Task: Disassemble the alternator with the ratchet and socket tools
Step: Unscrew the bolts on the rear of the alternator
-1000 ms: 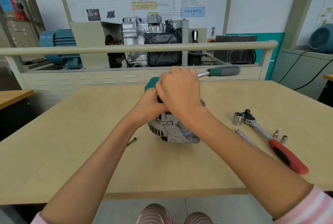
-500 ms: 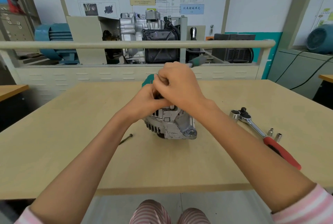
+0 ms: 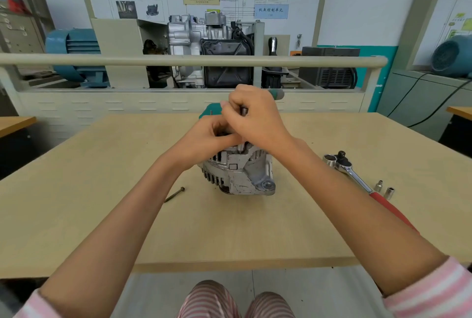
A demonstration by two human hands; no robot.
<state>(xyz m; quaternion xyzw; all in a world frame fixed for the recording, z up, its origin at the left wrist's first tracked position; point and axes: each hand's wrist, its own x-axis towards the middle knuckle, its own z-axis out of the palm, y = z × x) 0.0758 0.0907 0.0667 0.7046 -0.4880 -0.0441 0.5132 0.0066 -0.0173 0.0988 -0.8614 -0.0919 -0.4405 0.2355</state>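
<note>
Alternator sits upright near the middle of the pale wooden table, its ribbed silver housing and one mounting ear facing the person. Both hands meet on top of it. The right hand is curled into a fist around a green-handled ratchet, of which only the handle end pokes out past the knuckles toward the far side; a short dark metal shaft shows between the fingers, and below the hand a socket or extension runs down onto the top of the housing. The left hand is tucked just under and against the right one, fingers bent over the top of the alternator; what exactly they have hold of is hidden by the other hand, so I cannot tell. A bit of green casing peeks out behind the hands.

A long bolt lies loose on the table just left of the alternator. Well to the right lies a red-handled ratchet with a large socket touching its head, and two small sockets stand beside its shaft. Beyond the table, a rail and a cutaway engine display stand against the wall.
</note>
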